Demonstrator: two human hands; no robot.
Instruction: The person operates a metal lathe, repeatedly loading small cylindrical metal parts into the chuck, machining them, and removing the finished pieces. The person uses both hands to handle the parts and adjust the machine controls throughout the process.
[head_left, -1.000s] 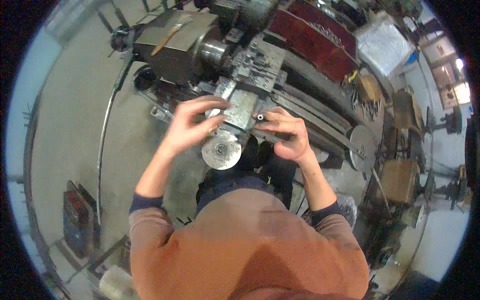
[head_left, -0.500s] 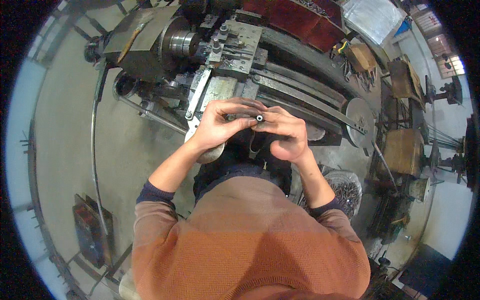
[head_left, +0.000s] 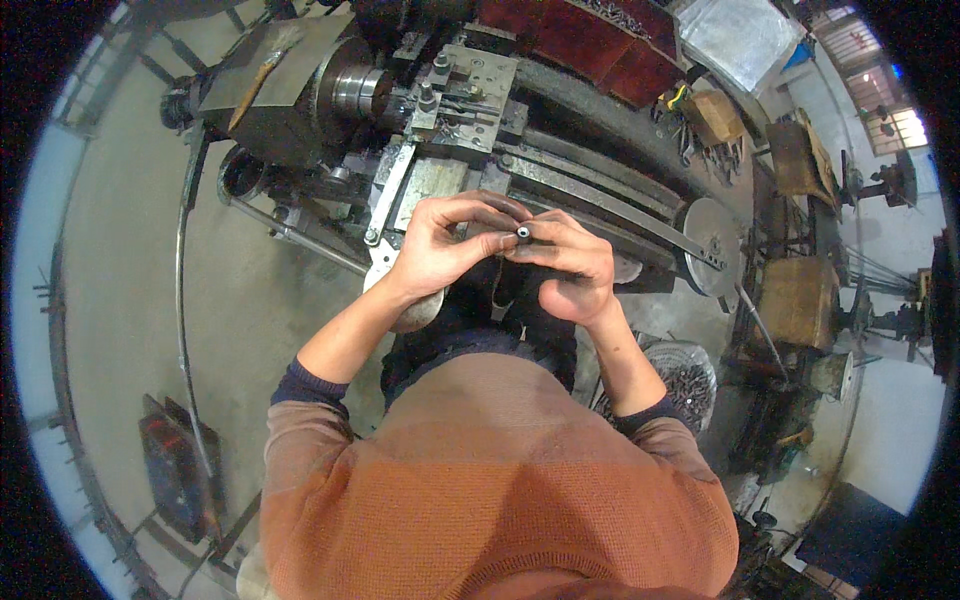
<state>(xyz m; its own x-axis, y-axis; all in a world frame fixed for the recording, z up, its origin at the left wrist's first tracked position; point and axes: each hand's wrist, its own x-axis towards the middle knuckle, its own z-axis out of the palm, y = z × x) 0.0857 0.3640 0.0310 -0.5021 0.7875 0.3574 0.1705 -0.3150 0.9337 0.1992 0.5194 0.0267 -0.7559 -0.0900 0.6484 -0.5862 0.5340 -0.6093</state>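
Close in front of my body, my left hand (head_left: pixel 440 243) and my right hand (head_left: pixel 575 258) meet at the fingertips. Between them they pinch a small round metal piece (head_left: pixel 523 232); a bright ring-shaped end with a dark hole in it shows. The rest of the piece is covered by my fingers, which are smudged dark. Just beyond my hands stands a lathe, with its bright chuck (head_left: pixel 360 92) at the left and its tool post (head_left: pixel 430 98) near the middle.
A paintbrush (head_left: pixel 260 85) lies on the lathe's headstock. Behind the bed is a dark red tray (head_left: pixel 590 50) with small metal parts. Pliers and other tools lie near a cardboard box (head_left: pixel 715 117). A container of small parts (head_left: pixel 682 380) stands by my right forearm.
Both hands stay together on the small metal piece, whose ring end has tilted slightly. The surroundings have shifted a little left in the view.
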